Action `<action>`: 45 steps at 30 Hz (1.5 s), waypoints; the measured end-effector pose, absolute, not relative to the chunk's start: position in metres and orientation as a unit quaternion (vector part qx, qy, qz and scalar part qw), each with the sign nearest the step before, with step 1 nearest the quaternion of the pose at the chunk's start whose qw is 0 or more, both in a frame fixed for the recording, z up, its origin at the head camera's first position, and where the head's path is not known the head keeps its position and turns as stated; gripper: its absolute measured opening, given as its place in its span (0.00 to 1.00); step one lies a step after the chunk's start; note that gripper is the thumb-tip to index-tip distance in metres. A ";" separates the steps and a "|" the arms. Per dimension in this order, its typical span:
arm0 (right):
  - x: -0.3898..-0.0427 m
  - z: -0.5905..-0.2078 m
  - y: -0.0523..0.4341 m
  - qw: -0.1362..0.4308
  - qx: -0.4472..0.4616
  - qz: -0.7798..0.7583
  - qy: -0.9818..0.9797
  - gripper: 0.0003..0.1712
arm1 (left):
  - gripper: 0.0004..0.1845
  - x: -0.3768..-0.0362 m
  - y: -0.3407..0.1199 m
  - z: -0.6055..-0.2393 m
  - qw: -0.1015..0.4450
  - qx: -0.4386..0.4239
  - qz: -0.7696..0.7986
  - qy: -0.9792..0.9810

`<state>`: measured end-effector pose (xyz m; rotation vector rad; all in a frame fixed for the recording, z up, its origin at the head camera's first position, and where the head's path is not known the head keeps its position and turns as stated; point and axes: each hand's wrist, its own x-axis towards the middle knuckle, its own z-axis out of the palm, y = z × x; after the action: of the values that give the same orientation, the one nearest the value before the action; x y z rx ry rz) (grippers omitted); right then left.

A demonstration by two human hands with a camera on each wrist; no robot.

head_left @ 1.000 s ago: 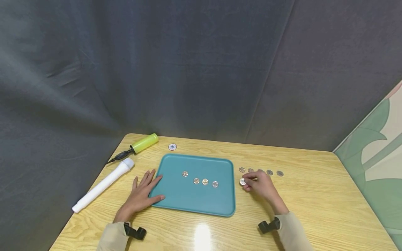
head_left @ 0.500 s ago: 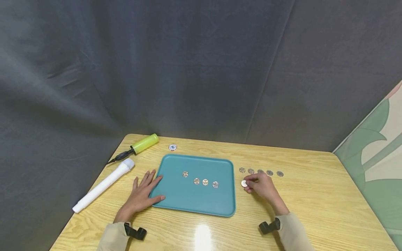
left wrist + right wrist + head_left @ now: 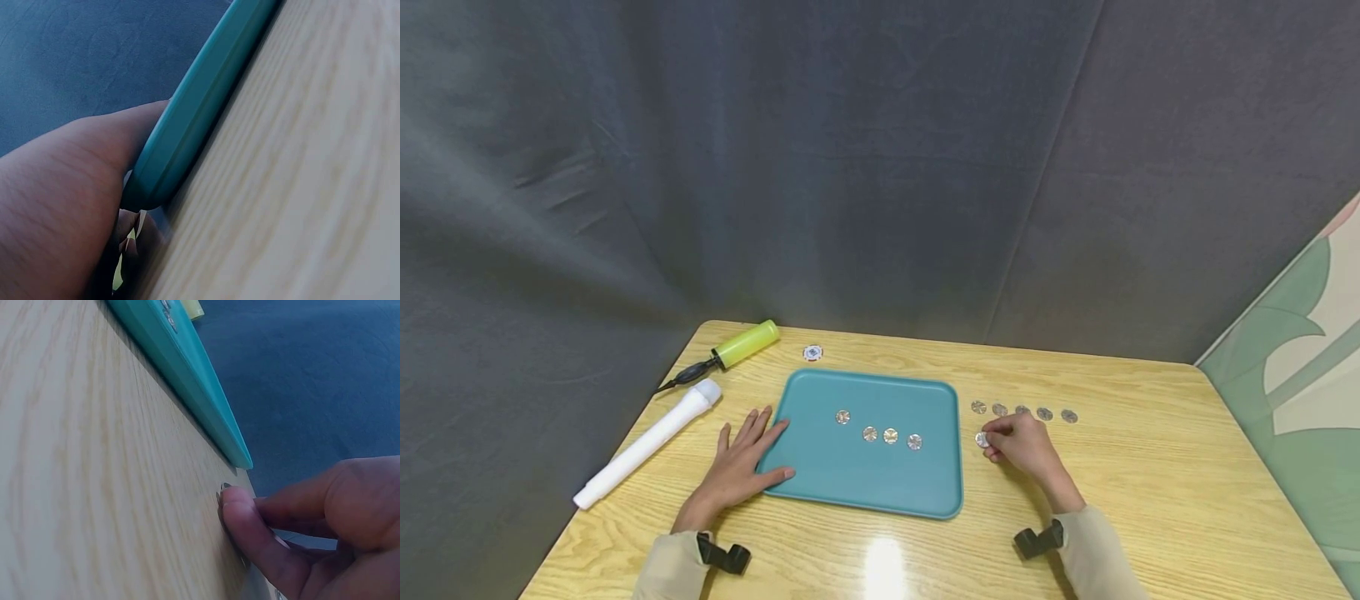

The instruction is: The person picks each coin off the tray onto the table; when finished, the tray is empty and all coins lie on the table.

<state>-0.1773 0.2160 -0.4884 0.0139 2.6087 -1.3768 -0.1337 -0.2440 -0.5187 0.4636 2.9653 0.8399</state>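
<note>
In the head view my right hand (image 3: pixel 1022 446) pinches a round silver coin (image 3: pixel 981 439) between thumb and fingers, low over the table just right of the tray. The right wrist view shows the coin's edge at the fingertips (image 3: pixel 236 499), close to the wood. My left hand (image 3: pixel 733 467) lies with spread, straight fingers on the left rim of the teal tray (image 3: pixel 865 483); its thumb reaches over the rim in the left wrist view. Several coins (image 3: pixel 891 436) lie flat inside the tray. Behind the right hand, a row of several more coins (image 3: pixel 1045 413) rests on the wood.
Left of the tray lie a white tapered tube (image 3: pixel 647 442) and a yellow-green hand pump (image 3: pixel 747 343) with a black end. A poker chip (image 3: pixel 812 353) sits behind the tray. A dark curtain (image 3: pixel 880 167) hangs along the table's (image 3: pixel 1150 467) back and left edges.
The right hand and its coin have shifted slightly toward the near right, then stayed almost in place, the coin's tilt varying. The left hand and the tray keep their places.
</note>
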 end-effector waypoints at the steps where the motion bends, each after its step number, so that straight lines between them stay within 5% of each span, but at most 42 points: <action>1: -0.177 -0.488 0.216 0.094 0.003 -0.461 0.882 0.10 | 0.45 -0.134 -0.244 -0.519 0.012 0.149 0.270 0.951; 27: -0.178 -0.469 0.209 0.041 -0.037 -0.452 0.890 0.10 | 0.44 -0.133 -0.243 -0.517 -0.002 0.154 0.269 0.951; 45: -0.186 -0.456 0.161 0.059 -0.108 -0.469 0.875 0.08 | 0.45 -0.135 -0.244 -0.520 0.013 0.147 0.264 0.953</action>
<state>-0.1855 0.1612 -0.4561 -0.3270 2.6492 -1.4204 -0.1353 -0.2436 -0.5201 0.4570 2.9696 0.8213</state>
